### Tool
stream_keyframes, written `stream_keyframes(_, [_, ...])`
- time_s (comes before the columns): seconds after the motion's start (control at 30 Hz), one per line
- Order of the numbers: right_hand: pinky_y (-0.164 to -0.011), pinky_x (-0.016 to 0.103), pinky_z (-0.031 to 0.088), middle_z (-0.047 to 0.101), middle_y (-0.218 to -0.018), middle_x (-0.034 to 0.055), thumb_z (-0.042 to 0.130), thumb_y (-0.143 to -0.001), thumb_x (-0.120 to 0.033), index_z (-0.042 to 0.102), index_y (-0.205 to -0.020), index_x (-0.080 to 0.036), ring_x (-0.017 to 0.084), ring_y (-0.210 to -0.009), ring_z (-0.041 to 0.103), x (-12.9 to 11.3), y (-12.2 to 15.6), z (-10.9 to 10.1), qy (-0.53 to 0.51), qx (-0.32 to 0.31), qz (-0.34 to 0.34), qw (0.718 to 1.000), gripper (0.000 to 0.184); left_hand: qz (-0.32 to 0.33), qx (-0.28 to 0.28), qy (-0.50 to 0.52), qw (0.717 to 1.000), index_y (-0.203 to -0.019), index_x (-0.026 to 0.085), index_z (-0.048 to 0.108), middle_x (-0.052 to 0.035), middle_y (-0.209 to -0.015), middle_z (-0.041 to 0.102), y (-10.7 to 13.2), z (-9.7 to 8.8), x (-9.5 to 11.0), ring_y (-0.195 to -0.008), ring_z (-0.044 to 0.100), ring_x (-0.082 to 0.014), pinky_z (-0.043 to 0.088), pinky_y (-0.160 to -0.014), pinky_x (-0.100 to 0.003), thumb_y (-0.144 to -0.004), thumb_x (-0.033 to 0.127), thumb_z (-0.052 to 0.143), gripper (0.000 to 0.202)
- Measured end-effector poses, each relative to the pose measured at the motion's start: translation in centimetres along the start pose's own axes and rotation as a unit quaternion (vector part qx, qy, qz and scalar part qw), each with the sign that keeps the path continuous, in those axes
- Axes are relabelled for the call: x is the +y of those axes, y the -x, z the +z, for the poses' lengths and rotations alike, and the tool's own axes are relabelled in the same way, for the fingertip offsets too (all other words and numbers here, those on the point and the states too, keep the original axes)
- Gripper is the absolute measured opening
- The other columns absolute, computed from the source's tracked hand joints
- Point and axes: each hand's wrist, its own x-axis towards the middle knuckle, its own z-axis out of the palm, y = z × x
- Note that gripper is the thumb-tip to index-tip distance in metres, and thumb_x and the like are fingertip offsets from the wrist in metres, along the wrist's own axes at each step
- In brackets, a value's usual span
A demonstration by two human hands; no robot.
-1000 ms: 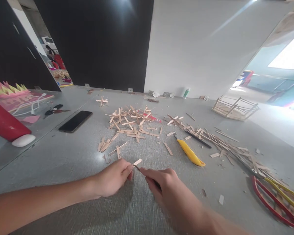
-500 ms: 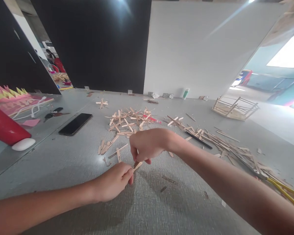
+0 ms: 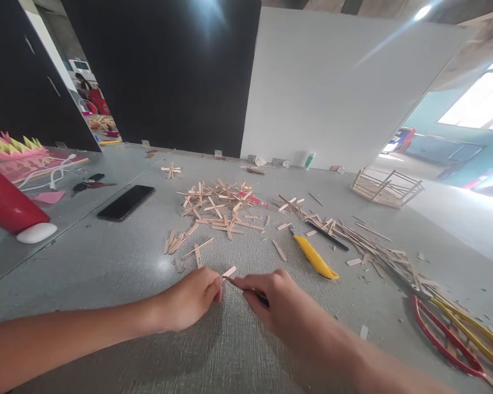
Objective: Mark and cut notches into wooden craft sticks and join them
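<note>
My left hand (image 3: 191, 300) is closed on a wooden craft stick (image 3: 229, 271), whose rounded pale end sticks out past the fingers. My right hand (image 3: 273, 301) is closed on a thin, dark, blade-like tool (image 3: 238, 285). The tip of that tool meets the stick beside my left fingertips; its exact kind is hard to make out. Ahead lies a heap of craft sticks (image 3: 216, 208), some joined into star shapes. A yellow utility knife (image 3: 315, 257) rests beyond my right hand.
Long-handled scissors (image 3: 447, 339) with red and yellow grips lie at right beside loose sticks (image 3: 378, 249). A black pen-like tool (image 3: 328, 236) and a stick frame (image 3: 388, 189) lie beyond. A phone (image 3: 126, 202) and red bottle (image 3: 14, 200) are at left.
My right hand has turned and drawn back to the right, lower down, uncovering the yellow utility knife and more sticks. My left hand stays nearly in place with the stick.
</note>
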Motion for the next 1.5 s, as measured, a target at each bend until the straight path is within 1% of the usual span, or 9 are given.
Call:
stream_keyframes(0.17, [-0.047, 0.023, 0.036, 0.076, -0.073, 0.0027, 0.06, -0.085, -0.007, 0.084, -0.103, -0.019, 0.011, -0.052, 0.057, -1.9, -6.5, -5.6, 0.076, -0.224, 0.05, 0.97, 0.032, 0.004, 0.016, -0.042, 0.999, -0.077, 0.021, 0.049, 0.0023, -0.071, 0.045, 0.2, 0.0, 0.5, -0.065, 0.044, -0.0175, 0.034, -0.062, -0.028, -0.1, 0.035, 0.037, 0.03])
stream_keyframes(0.33, [-0.048, 0.023, 0.037, 0.06, -0.047, -0.0025, 0.064, -0.077, -0.003, 0.083, -0.08, -0.016, 0.012, -0.049, 0.057, -2.9, -10.2, -6.9, 0.069, -0.29, 0.026, 0.954, 0.023, -0.009, 0.016, -0.042, 0.999, -0.078, 0.021, 0.051, 0.0029, -0.068, 0.046, 0.1, 0.0, 0.3, -0.062, 0.045, -0.0172, 0.034, -0.061, -0.027, -0.1, 0.03, 0.037, 0.027])
stream_keyframes(0.57, [-0.052, 0.022, 0.035, 0.067, -0.066, 0.0005, 0.055, -0.09, -0.008, 0.085, -0.105, -0.022, 0.01, -0.055, 0.051, -0.5, -3.4, -3.4, -0.015, -0.107, 0.071, 0.992, 0.036, -0.026, 0.007, -0.012, 1.0, -0.08, 0.022, 0.05, 0.0075, -0.058, 0.036, 0.2, 0.2, 0.5, -0.05, 0.035, -0.0145, 0.029, -0.052, -0.025, -0.101, 0.028, 0.032, 0.028])
stream_keyframes(0.77, [-0.047, 0.018, 0.035, 0.051, -0.057, -0.0055, 0.054, -0.092, -0.01, 0.081, -0.12, -0.027, 0.007, -0.05, 0.047, 1.0, -1.4, -2.8, -0.154, -0.118, 0.099, 0.976, 0.042, 0.008, 0.003, -0.009, 1.0, -0.073, 0.022, 0.048, 0.0067, -0.058, 0.037, -0.1, 0.0, 0.7, -0.053, 0.037, -0.0142, 0.03, -0.055, -0.025, -0.1, 0.03, 0.037, 0.03])
stream_keyframes(0.9, [-0.052, 0.019, 0.043, 0.069, -0.068, -0.0032, 0.053, -0.097, -0.015, 0.08, -0.12, -0.031, 0.01, -0.057, 0.062, 0.3, -1.4, -3.8, -0.09, -0.123, 0.078, 0.985, 0.039, 0.028, -0.003, -0.004, 1.0, -0.076, 0.023, 0.047, 0.0065, -0.06, 0.037, 0.4, -0.2, 0.8, -0.056, 0.04, -0.0152, 0.032, -0.057, -0.026, -0.102, 0.037, 0.034, 0.032])
stream_keyframes(1.07, [-0.082, 0.03, 0.058, 0.081, -0.106, 0.0003, 0.05, -0.102, -0.025, 0.076, -0.123, -0.037, 0.02, -0.094, 0.076, -0.1, 0.6, -4.9, 0.064, 0.013, 0.043, 0.997, 0.035, 0.011, 0.007, 0.01, 1.0, -0.077, 0.022, 0.048, 0.0063, -0.061, 0.038, 0.5, -0.3, 0.8, -0.054, 0.039, -0.0145, 0.03, -0.055, -0.026, -0.102, 0.038, 0.036, 0.032])
stream_keyframes(1.27, [-0.059, 0.031, 0.061, 0.081, -0.103, 0.0083, 0.048, -0.101, -0.027, 0.073, -0.128, -0.027, 0.022, -0.068, 0.077, 2.0, 4.5, -3.1, 0.171, 0.04, 0.007, 0.984, 0.037, 0.029, -0.006, 0.06, 0.998, -0.08, 0.023, 0.045, 0.0099, -0.056, 0.028, 1.0, 0.2, 1.3, -0.048, 0.028, -0.0124, 0.027, -0.05, -0.025, -0.106, 0.047, 0.028, 0.039])
stream_keyframes(1.4, [-0.08, 0.036, 0.063, 0.079, -0.108, 0.0104, 0.054, -0.097, -0.026, 0.073, -0.126, -0.026, 0.027, -0.093, 0.077, 2.6, 4.6, -1.4, 0.104, 0.069, 0.024, 0.992, 0.034, 0.053, -0.028, 0.085, 0.995, -0.085, 0.023, 0.048, 0.0099, -0.056, 0.03, 2.0, 0.7, 2.2, -0.049, 0.031, -0.0123, 0.03, -0.05, -0.024, -0.107, 0.052, 0.026, 0.042])
stream_keyframes(1.5, [-0.07, 0.036, 0.062, 0.077, -0.091, 0.0108, 0.053, -0.1, -0.039, 0.071, -0.124, -0.021, 0.025, -0.079, 0.075, 1.6, 2.7, -1.4, -0.065, 0.064, 0.1, 0.991, 0.035, 0.059, -0.053, 0.099, 0.992, -0.086, 0.022, 0.052, 0.0087, -0.058, 0.031, 2.9, 0.9, 2.9, -0.052, 0.034, -0.0127, 0.03, -0.05, -0.024, -0.108, 0.052, 0.029, 0.043])
